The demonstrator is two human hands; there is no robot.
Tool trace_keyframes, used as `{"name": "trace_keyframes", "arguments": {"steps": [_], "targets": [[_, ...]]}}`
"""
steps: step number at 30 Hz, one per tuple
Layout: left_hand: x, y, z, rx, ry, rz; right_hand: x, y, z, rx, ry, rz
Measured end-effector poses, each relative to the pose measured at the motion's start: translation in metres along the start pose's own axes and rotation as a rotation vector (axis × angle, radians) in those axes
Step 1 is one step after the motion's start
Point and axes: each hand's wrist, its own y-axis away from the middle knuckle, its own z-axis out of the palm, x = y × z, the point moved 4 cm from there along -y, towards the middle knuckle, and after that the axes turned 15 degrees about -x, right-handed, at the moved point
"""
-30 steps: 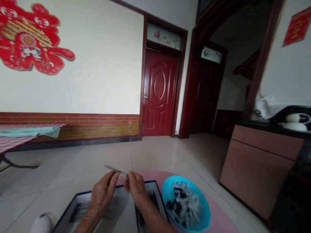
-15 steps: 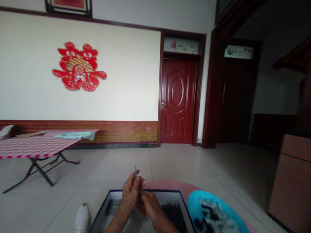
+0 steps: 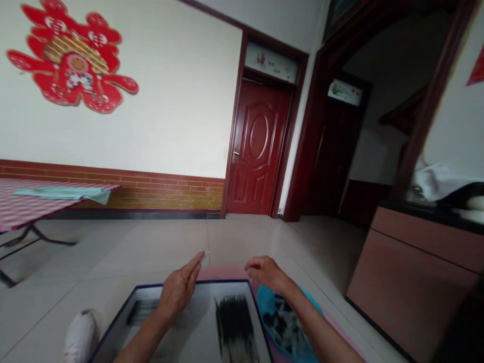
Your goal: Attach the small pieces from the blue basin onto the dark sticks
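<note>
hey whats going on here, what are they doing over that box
A person sits on a tiled floor over a shallow blue-edged box that holds a row of thin dark sticks. The left hand is raised above the box with its fingers stretched out, and something thin and pale seems to poke past the fingertips, too blurred to name. The right hand hovers curled above a blue bowl of small black and white pieces. A white shoe shows at the left.

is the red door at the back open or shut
Shut. The red door sits flush in its frame with no gap showing, and its handle is on the left edge.
</note>
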Motion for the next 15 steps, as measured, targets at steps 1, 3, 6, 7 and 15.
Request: {"name": "trace_keyframes", "arguments": {"steps": [1, 3, 6, 7, 15], "targets": [[0.001, 0.000, 0.003, -0.013, -0.040, 0.036, 0.011, 0.012, -0.006, -0.005, 0.053, 0.006], [0.000, 0.001, 0.010, -0.035, -0.094, 0.103, 0.031, 0.033, -0.010, -0.027, 0.150, 0.014], [-0.002, 0.001, 0.016, -0.035, -0.125, 0.186, 0.053, 0.053, -0.003, -0.062, 0.266, 0.015], [-0.002, 0.001, 0.017, -0.030, -0.129, 0.203, 0.058, 0.056, 0.002, -0.071, 0.295, 0.014], [0.000, 0.004, 0.018, -0.063, -0.171, 0.224, 0.062, 0.051, 0.027, -0.163, 0.492, 0.041]]}}
